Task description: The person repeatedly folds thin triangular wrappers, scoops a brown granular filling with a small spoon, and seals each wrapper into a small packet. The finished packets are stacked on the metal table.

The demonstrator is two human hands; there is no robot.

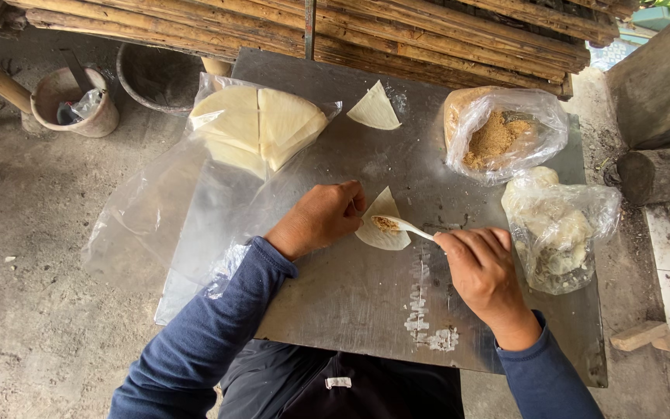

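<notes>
On the metal counter [366, 295], the left hand [321, 217] pinches a triangular wrapper [385, 233] while the right hand [484, 268] grips a white spoon [405, 226] over its brown filling [385, 223].

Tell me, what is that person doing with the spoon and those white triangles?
A person sits at a metal table. The left hand holds a white wrapper down flat, and the right hand uses a white spoon to lay brown filling on it. A stack of wrappers lies on a plastic sheet, one loose wrapper sits near the far edge, and a bag of brown crumbs and a bag of pale lumps stand on the right.
</notes>
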